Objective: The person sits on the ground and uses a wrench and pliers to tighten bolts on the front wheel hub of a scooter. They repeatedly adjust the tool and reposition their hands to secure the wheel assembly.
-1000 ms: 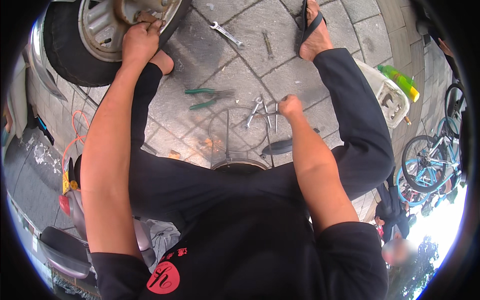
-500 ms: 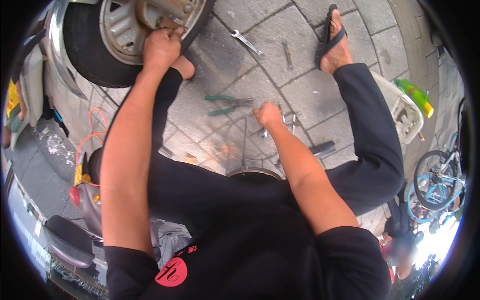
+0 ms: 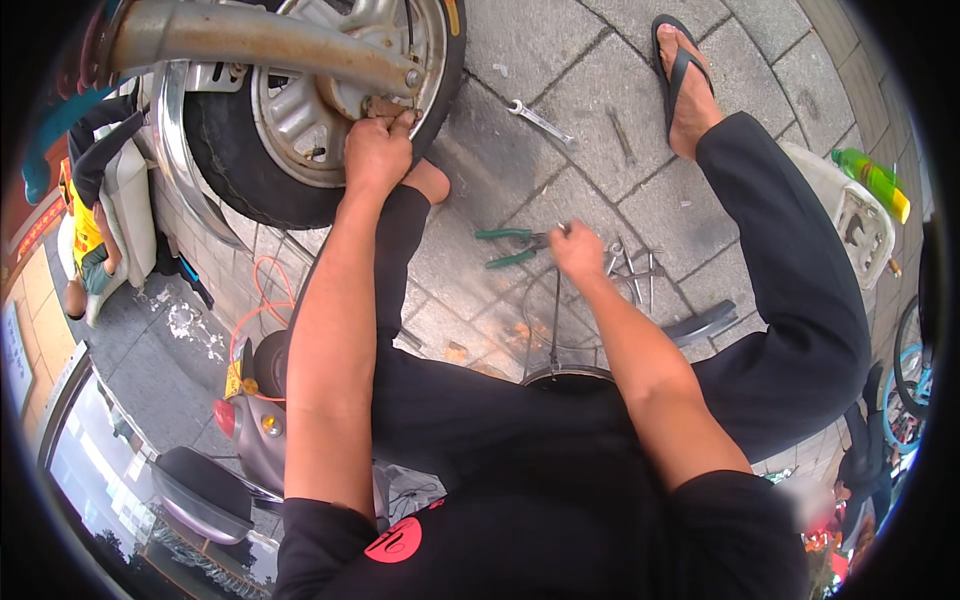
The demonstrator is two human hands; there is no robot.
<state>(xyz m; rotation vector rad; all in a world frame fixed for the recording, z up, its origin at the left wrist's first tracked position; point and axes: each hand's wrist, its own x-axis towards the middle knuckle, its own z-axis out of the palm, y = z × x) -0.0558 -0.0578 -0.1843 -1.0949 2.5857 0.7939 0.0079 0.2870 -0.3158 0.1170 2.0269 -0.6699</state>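
My left hand (image 3: 378, 158) is closed at the hub of a scooter wheel (image 3: 283, 150), its thumb and fingers gripping a rusty brake lever (image 3: 385, 106). A worn metal fork tube (image 3: 255, 45) crosses in front of the wheel. Low over the paving, my right hand (image 3: 578, 250) has its fingers pinched together; whatever is in them is too small or hidden. Right beside those fingertips lie green-handled pliers (image 3: 512, 258), their jaws toward the hand. Several spanners (image 3: 634, 275) lie just to the right of my right hand.
Farther off on the paving are a combination spanner (image 3: 541, 124) and a dull, thin tool (image 3: 621, 136). A white plastic stool (image 3: 862, 225) with a green bottle (image 3: 868, 182) stands at right. An orange hose (image 3: 262, 310) and a parked scooter (image 3: 262, 425) are at left.
My view has turned left, so the scene sits farther right and lower, with more of the fork tube showing. Both hands stay at about the same places, left at the hub, right by the pliers.
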